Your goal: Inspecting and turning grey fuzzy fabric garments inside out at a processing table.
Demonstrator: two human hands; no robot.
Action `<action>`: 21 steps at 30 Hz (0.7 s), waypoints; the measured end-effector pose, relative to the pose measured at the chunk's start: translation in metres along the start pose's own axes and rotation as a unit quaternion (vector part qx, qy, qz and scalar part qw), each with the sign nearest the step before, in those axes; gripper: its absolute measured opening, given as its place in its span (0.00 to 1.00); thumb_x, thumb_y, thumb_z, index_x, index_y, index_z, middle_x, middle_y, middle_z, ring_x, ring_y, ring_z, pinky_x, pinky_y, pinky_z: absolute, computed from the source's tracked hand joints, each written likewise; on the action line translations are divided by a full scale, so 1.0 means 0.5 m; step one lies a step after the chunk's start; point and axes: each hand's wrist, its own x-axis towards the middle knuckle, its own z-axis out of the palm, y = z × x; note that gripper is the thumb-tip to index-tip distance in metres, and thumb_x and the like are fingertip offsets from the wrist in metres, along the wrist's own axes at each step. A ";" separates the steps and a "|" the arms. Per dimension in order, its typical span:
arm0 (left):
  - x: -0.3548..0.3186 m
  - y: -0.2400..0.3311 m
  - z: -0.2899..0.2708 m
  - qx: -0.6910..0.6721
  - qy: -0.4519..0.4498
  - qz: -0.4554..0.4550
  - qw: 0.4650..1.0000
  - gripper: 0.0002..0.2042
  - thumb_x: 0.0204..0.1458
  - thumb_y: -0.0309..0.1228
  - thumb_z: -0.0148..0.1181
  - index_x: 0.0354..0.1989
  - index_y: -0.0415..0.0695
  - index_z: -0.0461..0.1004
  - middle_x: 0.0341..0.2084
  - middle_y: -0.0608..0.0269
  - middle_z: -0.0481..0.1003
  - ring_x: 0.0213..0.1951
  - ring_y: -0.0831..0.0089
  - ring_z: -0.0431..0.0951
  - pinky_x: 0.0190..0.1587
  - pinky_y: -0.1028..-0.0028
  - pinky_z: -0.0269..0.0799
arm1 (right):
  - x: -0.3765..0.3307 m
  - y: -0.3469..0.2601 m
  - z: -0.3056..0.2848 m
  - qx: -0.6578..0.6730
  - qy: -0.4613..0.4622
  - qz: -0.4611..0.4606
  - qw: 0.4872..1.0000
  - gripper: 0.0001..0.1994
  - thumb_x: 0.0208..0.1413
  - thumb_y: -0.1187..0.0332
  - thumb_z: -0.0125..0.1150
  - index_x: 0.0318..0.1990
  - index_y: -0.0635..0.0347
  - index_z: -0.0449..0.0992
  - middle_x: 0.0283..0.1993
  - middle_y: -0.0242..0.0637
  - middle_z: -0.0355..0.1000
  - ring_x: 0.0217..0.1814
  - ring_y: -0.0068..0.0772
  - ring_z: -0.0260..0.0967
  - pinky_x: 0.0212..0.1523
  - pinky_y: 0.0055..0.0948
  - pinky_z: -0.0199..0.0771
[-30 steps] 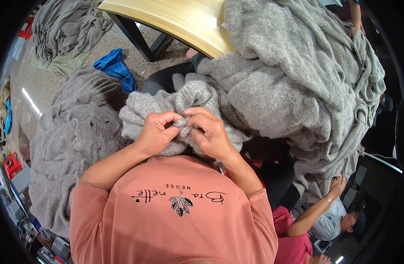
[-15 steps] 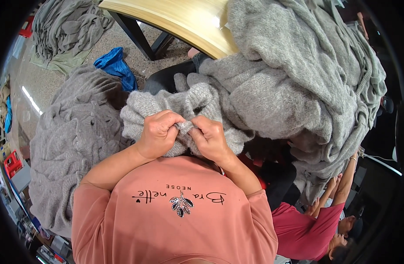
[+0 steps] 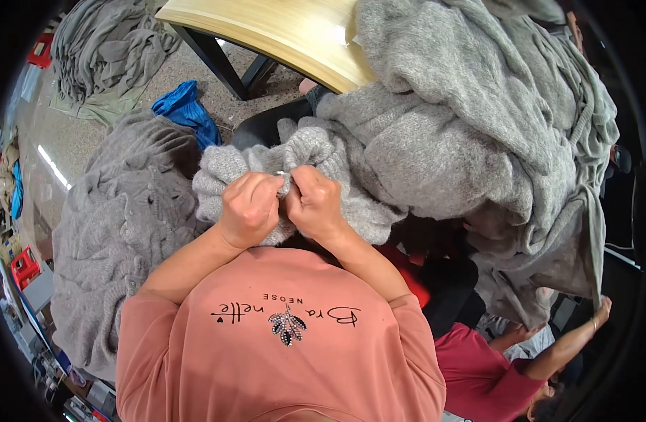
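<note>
A light grey knitted garment (image 3: 221,169) lies bunched in my lap. My left hand (image 3: 251,209) is closed on its edge, fingers curled in a pinch. Right beside it, my right hand (image 3: 314,202) pinches the same knit, and the two hands nearly touch. A small bit of pale knit shows between the fingertips; finer detail there is hidden by the fingers. To the right, a big heap of grey knitwear (image 3: 449,155) drapes down from the table and meets the garment in my lap.
Another pile of brownish-grey knits (image 3: 119,239) stands at my left. A wooden table (image 3: 267,28) with black legs is ahead. Blue cloth (image 3: 189,112) and a further knit pile (image 3: 108,53) lie on the floor. At lower right, a co-worker in a red shirt (image 3: 477,373) holds grey fabric.
My hands have drawn closer together and my right hand has shifted slightly left and up, still gripping the knit. The co-worker's arm has swung outward, stretching the grey fabric downward.
</note>
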 end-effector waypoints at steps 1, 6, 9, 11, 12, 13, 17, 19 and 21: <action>-0.007 -0.001 0.000 0.000 -0.002 0.003 1.000 0.11 0.29 0.15 0.51 0.27 0.37 0.70 0.20 0.55 0.71 0.22 0.62 0.73 0.24 0.71 0.70 | 0.000 0.004 0.007 -0.010 0.001 -0.019 1.000 0.04 0.36 0.82 0.50 0.22 0.64 0.66 0.19 0.42 0.63 0.17 0.45 0.60 0.16 0.34 0.59; -0.020 0.006 -0.003 -0.044 -0.020 -0.099 0.994 0.10 0.31 0.17 0.53 0.26 0.39 0.71 0.20 0.58 0.71 0.24 0.63 0.73 0.27 0.69 0.67 | -0.013 0.009 -0.002 0.054 0.032 -0.026 0.998 0.07 0.36 0.82 0.50 0.26 0.64 0.69 0.21 0.41 0.65 0.18 0.39 0.63 0.17 0.30 0.62; 0.018 -0.030 -0.024 -0.007 -0.143 -0.011 0.990 0.06 0.34 0.21 0.56 0.24 0.42 0.71 0.18 0.63 0.71 0.24 0.65 0.71 0.29 0.70 0.61 | -0.026 -0.005 -0.083 0.089 0.100 -0.027 0.991 0.06 0.41 0.81 0.50 0.29 0.66 0.70 0.22 0.37 0.67 0.18 0.25 0.63 0.18 0.24 0.61; 0.036 -0.049 -0.027 -0.041 -0.140 0.004 0.989 0.04 0.36 0.25 0.58 0.22 0.43 0.70 0.17 0.65 0.70 0.24 0.67 0.70 0.30 0.71 0.57 | -0.041 0.011 -0.132 0.047 0.112 0.076 0.990 0.04 0.45 0.80 0.50 0.29 0.66 0.71 0.22 0.35 0.68 0.19 0.19 0.61 0.19 0.20 0.60; 0.045 -0.048 -0.029 -0.076 -0.180 -0.024 0.981 0.04 0.36 0.25 0.58 0.21 0.43 0.70 0.17 0.65 0.70 0.24 0.67 0.70 0.30 0.71 0.57 | -0.047 0.027 -0.147 0.039 0.075 0.155 0.984 0.04 0.45 0.80 0.50 0.29 0.66 0.71 0.23 0.37 0.68 0.20 0.24 0.63 0.21 0.22 0.62; 0.049 -0.047 -0.029 -0.110 -0.219 -0.051 0.968 0.04 0.37 0.26 0.59 0.21 0.43 0.70 0.17 0.64 0.70 0.23 0.67 0.70 0.29 0.71 0.57 | -0.054 0.043 -0.156 0.032 0.039 0.233 0.971 0.04 0.44 0.80 0.51 0.29 0.66 0.71 0.24 0.39 0.69 0.22 0.28 0.66 0.24 0.24 0.64; 0.056 -0.022 -0.015 -0.184 -0.241 -0.142 0.942 0.04 0.39 0.26 0.58 0.21 0.41 0.69 0.17 0.62 0.69 0.24 0.64 0.70 0.32 0.70 0.59 | -0.051 0.021 -0.158 -0.155 -0.092 0.042 0.983 0.15 0.39 0.81 0.52 0.40 0.65 0.67 0.44 0.48 0.66 0.43 0.49 0.65 0.43 0.37 0.65; 0.049 -0.007 -0.018 -0.190 -0.230 -0.134 0.945 0.03 0.39 0.25 0.57 0.21 0.41 0.69 0.17 0.61 0.70 0.23 0.64 0.70 0.31 0.70 0.60 | -0.028 -0.035 -0.148 0.015 -0.103 -0.018 0.994 0.18 0.38 0.81 0.54 0.42 0.66 0.66 0.45 0.49 0.65 0.45 0.51 0.63 0.45 0.37 0.63; 0.055 0.002 -0.019 -0.199 -0.220 -0.121 0.947 0.03 0.39 0.24 0.57 0.21 0.40 0.69 0.18 0.60 0.70 0.23 0.63 0.70 0.31 0.70 0.61 | -0.015 -0.043 -0.115 0.039 -0.102 -0.029 0.994 0.14 0.39 0.81 0.55 0.38 0.66 0.68 0.37 0.46 0.68 0.39 0.45 0.66 0.38 0.35 0.66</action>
